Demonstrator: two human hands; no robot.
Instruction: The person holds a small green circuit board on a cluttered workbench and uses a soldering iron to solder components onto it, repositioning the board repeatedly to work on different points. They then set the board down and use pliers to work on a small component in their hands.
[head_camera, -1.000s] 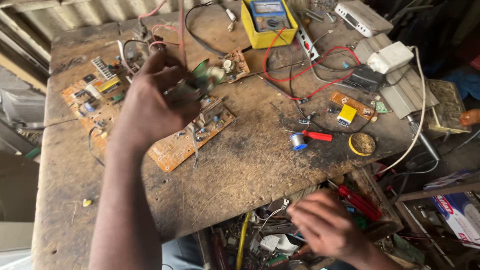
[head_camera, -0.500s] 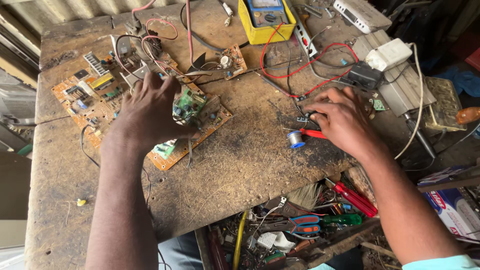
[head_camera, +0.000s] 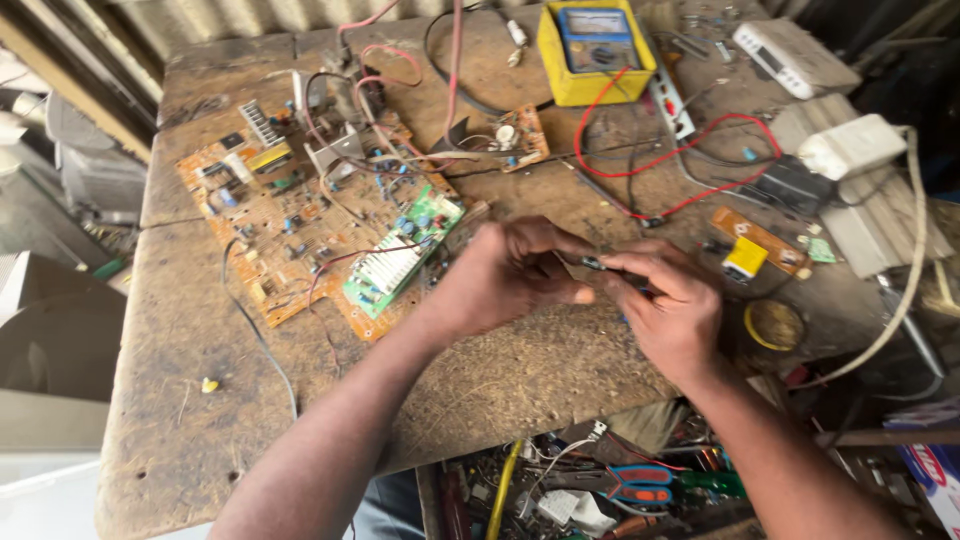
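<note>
Left hand (head_camera: 510, 275) and right hand (head_camera: 665, 305) met over the wooden workbench (head_camera: 190, 340), both pinching a small dark component (head_camera: 594, 264) between fingertips, just right of the green circuit board (head_camera: 400, 255). Yellow multimeter (head_camera: 595, 50) sat well behind.

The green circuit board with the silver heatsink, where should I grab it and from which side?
Grip the green circuit board by its long bare edges, coming from above. It lies flat on the brown board, and components and the finned heatsink crowd its top, with wires nearby.
</note>
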